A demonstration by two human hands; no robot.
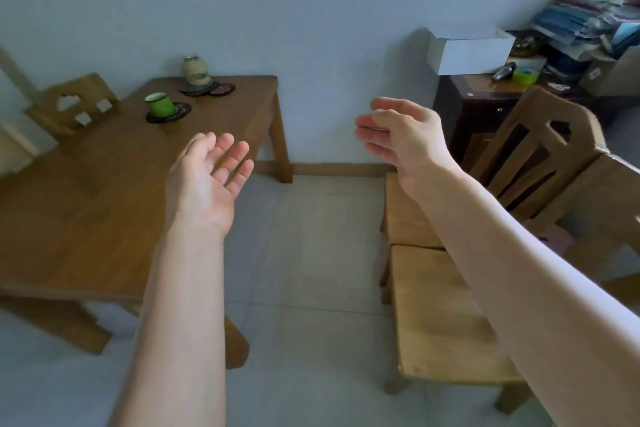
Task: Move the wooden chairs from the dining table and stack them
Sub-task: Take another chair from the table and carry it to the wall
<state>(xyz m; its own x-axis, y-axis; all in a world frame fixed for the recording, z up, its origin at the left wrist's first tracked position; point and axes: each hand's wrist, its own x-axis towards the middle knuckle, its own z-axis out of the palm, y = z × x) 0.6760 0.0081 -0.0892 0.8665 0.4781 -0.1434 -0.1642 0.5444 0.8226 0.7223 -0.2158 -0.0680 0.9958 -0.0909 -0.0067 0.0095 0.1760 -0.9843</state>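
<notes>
Left hand [207, 180] and right hand [401, 135] are open, holding nothing. Two chairs [440, 315] stand right of the bench [86, 191]; third chair [74, 104] behind it. Rigid, likely heavy (solid wood): grip backrest and seat edge.

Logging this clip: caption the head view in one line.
Left hand and right hand hover open and empty between the dining table and two wooden chairs side by side.

The dining table [86, 184] hides the far chair [74, 104] below its backrest. The right forearm [519, 270] covers part of the nearest chair [440, 315] — its backrest runs off the right edge. The corner pile [588, 17] is too jumbled to name.
</notes>
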